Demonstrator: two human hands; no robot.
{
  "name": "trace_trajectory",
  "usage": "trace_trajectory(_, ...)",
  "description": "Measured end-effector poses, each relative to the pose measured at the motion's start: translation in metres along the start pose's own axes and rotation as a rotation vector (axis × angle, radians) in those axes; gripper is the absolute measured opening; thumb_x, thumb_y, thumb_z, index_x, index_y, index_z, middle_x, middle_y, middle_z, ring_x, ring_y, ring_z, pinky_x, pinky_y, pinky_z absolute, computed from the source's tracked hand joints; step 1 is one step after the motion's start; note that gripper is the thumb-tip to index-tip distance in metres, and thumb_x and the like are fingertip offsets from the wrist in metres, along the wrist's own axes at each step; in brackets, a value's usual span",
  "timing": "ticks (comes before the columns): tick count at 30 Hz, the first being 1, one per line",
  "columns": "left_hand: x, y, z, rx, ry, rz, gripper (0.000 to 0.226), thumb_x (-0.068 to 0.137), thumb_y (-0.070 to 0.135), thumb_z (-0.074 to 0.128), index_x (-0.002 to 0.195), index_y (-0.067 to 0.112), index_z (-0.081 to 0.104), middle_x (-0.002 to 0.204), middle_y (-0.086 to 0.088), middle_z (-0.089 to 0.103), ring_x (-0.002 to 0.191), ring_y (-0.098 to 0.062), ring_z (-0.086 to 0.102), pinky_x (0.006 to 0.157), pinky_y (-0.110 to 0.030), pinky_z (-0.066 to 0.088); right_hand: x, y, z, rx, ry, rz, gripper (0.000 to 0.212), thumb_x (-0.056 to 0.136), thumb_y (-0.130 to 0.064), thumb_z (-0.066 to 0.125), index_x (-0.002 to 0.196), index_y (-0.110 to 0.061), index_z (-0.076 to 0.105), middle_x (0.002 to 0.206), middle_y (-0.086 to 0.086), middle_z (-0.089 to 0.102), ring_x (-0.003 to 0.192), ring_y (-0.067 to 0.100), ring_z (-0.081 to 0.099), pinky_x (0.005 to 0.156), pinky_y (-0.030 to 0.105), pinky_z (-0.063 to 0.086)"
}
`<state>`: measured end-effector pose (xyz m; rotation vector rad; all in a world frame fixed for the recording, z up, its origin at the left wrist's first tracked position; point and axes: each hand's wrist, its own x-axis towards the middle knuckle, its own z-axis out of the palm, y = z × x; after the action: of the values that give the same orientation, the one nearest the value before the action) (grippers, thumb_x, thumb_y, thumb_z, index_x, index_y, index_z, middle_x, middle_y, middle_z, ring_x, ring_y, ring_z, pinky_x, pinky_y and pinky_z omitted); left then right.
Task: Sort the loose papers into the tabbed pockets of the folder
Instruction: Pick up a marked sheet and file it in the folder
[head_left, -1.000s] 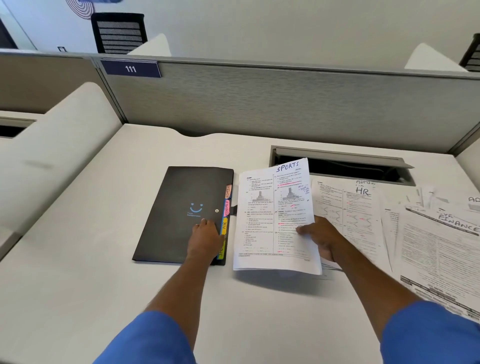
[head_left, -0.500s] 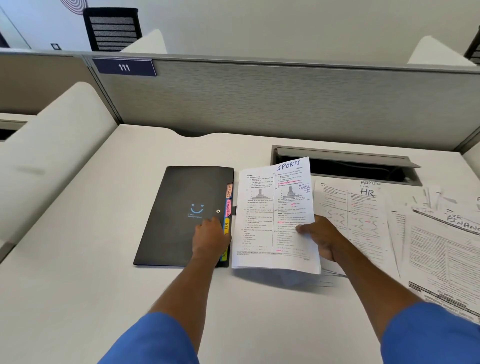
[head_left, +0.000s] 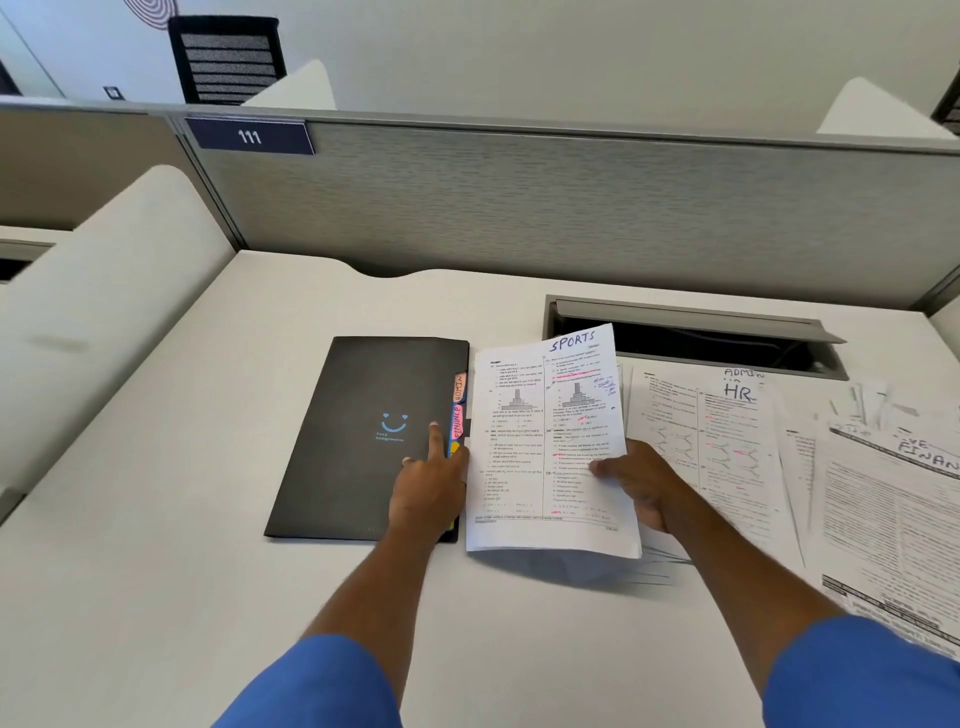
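A black folder (head_left: 358, 431) with a blue smiley lies closed on the desk, coloured tabs (head_left: 458, 402) marked ADMIN and FINANCE along its right edge. My left hand (head_left: 428, 480) rests on the cover near that edge, index finger stretched toward the tabs, holding nothing. My right hand (head_left: 641, 486) grips a printed sheet headed SPORTS (head_left: 540, 447), lifted slightly above the desk just right of the folder, thumb on top. More loose papers lie to the right: one marked HR (head_left: 727, 415), another marked FINANCE (head_left: 904, 493).
A grey cable hatch (head_left: 691, 332) is open in the desk behind the papers. A grey partition (head_left: 519, 208) with a "111" plate runs along the back. A white divider (head_left: 104, 291) borders the desk on the left.
My left hand has slid up the folder's right edge and its index finger now points at the tabs. The SPORTS sheet stays in my right hand, almost unmoved.
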<state>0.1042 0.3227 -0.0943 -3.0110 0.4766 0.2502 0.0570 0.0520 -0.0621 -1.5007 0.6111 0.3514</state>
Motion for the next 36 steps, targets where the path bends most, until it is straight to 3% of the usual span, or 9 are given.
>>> trace_trajectory(3, 0.0, -0.001, 0.002, -0.006, -0.049, 0.021, 0.04, 0.1, 0.026, 0.035, 0.14, 0.024, 0.031, 0.159, -0.018, 0.007, 0.11, -0.055, 0.054, 0.084, -0.051, 0.051, 0.002, 0.0, -0.002, 0.003, 0.002, 0.001, 0.036, 0.089, 0.006, 0.06, 0.123, -0.007, 0.063, 0.116, 0.012, 0.072, 0.1, 0.032, 0.07, 0.081, 0.04, 0.056)
trace_trajectory(7, 0.0, -0.002, -0.003, 0.003, -0.067, 0.023, 0.038, 0.101, 0.027, 0.034, 0.139, 0.024, 0.034, 0.159, -0.018, 0.012, 0.109, -0.053, 0.055, 0.085, -0.049, 0.051, 0.004, -0.001, -0.002, -0.001, 0.011, 0.001, 0.036, 0.089, 0.005, 0.061, 0.123, -0.007, 0.063, 0.116, 0.012, 0.071, 0.102, 0.035, 0.069, 0.091, 0.048, 0.054)
trace_trajectory(13, 0.0, -0.004, -0.013, -0.083, -0.045, -0.022, 0.041, 0.098, 0.034, 0.034, 0.135, 0.018, 0.042, 0.136, -0.012, 0.046, 0.1, -0.041, 0.06, 0.079, -0.043, 0.05, 0.004, -0.003, -0.002, 0.002, 0.004, 0.002, 0.036, 0.089, 0.005, 0.061, 0.123, -0.007, 0.063, 0.114, 0.011, 0.072, 0.1, 0.033, 0.069, 0.083, 0.042, 0.055)
trace_trajectory(16, 0.002, -0.006, -0.017, -0.156, -0.068, -0.034, 0.044, 0.093, 0.031, 0.042, 0.134, 0.016, 0.041, 0.125, -0.008, 0.053, 0.102, -0.037, 0.06, 0.081, -0.042, 0.05, 0.003, -0.003, -0.002, 0.013, 0.0, 0.0, 0.035, 0.089, 0.006, 0.06, 0.122, -0.007, 0.063, 0.115, 0.012, 0.071, 0.098, 0.031, 0.07, 0.078, 0.039, 0.056)
trace_trajectory(21, 0.004, -0.01, -0.019, -0.21, -0.053, -0.044, 0.036, 0.09, 0.025, 0.048, 0.124, 0.014, 0.047, 0.12, -0.006, 0.058, 0.103, -0.036, 0.06, 0.079, -0.041, 0.049, 0.005, -0.001, -0.001, 0.043, -0.001, 0.014, 0.038, 0.089, 0.009, 0.058, 0.124, -0.002, 0.061, 0.121, 0.018, 0.069, 0.107, 0.04, 0.067, 0.1, 0.059, 0.048)
trace_trajectory(25, 0.003, -0.008, -0.018, -0.224, -0.025, -0.064, 0.033, 0.09, 0.021, 0.045, 0.122, 0.013, 0.049, 0.117, -0.006, 0.06, 0.1, -0.035, 0.061, 0.077, -0.04, 0.049, 0.005, -0.001, -0.001, 0.029, -0.004, 0.008, 0.032, 0.089, 0.008, 0.059, 0.117, -0.007, 0.064, 0.119, 0.016, 0.07, 0.101, 0.038, 0.069, 0.097, 0.055, 0.051)
trace_trajectory(36, 0.006, -0.009, -0.018, -0.246, -0.005, -0.095, 0.036, 0.091, 0.024, 0.048, 0.126, 0.014, 0.048, 0.115, -0.006, 0.063, 0.097, -0.033, 0.064, 0.078, -0.039, 0.052, 0.007, -0.002, -0.002, 0.032, -0.004, 0.002, 0.037, 0.089, 0.008, 0.059, 0.125, -0.003, 0.062, 0.118, 0.016, 0.07, 0.103, 0.039, 0.068, 0.095, 0.053, 0.052)
